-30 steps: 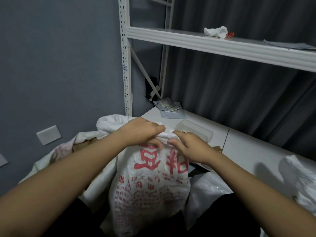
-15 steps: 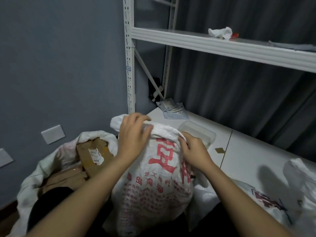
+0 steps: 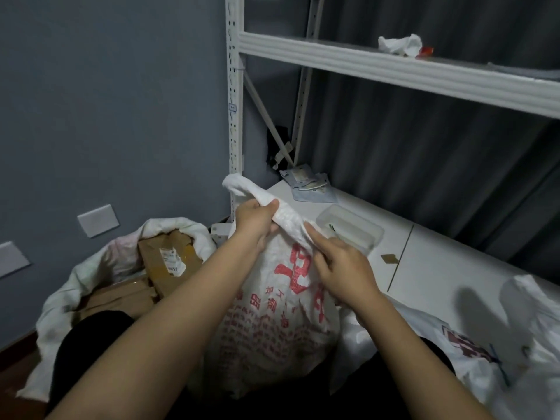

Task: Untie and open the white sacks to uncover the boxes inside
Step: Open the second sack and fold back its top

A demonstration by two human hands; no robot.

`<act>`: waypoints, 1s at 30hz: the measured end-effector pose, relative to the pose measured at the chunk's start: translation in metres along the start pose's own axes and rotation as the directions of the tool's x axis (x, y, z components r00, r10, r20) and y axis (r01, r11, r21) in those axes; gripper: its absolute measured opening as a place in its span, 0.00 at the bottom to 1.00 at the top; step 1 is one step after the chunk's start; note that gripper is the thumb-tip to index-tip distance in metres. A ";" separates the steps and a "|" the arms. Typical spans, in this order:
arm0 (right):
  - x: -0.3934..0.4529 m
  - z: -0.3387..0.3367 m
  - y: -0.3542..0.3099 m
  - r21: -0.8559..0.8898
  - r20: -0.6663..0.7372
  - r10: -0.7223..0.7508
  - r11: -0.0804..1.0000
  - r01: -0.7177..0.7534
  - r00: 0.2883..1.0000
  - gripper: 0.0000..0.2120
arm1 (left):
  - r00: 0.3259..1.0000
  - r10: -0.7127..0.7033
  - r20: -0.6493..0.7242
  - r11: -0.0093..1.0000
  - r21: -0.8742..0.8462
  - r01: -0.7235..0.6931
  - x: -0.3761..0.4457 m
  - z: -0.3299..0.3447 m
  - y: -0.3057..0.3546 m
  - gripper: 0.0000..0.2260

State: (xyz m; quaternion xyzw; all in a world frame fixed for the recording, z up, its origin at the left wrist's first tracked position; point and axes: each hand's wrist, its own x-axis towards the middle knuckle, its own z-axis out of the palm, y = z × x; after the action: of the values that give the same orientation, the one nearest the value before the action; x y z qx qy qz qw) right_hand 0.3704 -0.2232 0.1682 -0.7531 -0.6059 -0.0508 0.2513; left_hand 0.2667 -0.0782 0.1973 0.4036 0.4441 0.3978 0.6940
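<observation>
A white woven sack [image 3: 272,322] with red print stands upright in front of me, its neck twisted and pointing up to the left. My left hand [image 3: 257,221] grips that twisted neck just below its free end. My right hand [image 3: 341,268] pinches the sack's fabric a little lower on the right side of the neck. To the left lies a second white sack [image 3: 75,286], open, with brown cardboard boxes [image 3: 163,262] showing inside. What the printed sack holds is hidden.
A white shelf surface [image 3: 439,268] runs to the right with a clear plastic tray [image 3: 350,228] and some packets [image 3: 309,186] at its back. More white sacks [image 3: 527,334] lie at the right. A white rack upright [image 3: 235,116] and upper shelf [image 3: 394,71] stand behind.
The sack's neck has been pulled up and stretched out to the left. My left hand rose with it, and my right hand slid lower along the neck. The open sack's boxes came into view.
</observation>
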 end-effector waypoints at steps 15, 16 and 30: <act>0.010 0.029 -0.029 0.129 -0.177 -0.125 0.980 0.149 0.976 0.09 | 0.997 0.076 0.021 0.997 0.002 -0.076 -0.034 -0.011 -0.006 0.12; 0.008 0.027 -0.029 0.224 -0.160 -0.068 0.969 0.103 0.985 0.08 | 0.997 0.077 0.032 0.997 -0.016 -0.077 -0.035 -0.012 -0.005 0.12; 0.000 0.040 -0.039 0.191 -0.094 -0.073 0.977 0.090 0.993 0.05 | 0.991 -0.038 0.125 0.999 0.025 0.035 -0.031 -0.029 -0.021 0.13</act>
State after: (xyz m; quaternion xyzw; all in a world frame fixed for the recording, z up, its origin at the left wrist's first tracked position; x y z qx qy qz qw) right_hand 0.3247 -0.2002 0.1456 -0.6964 -0.6270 -0.0343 0.3475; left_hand 0.2348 -0.1082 0.1798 0.4275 0.4117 0.3538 0.7229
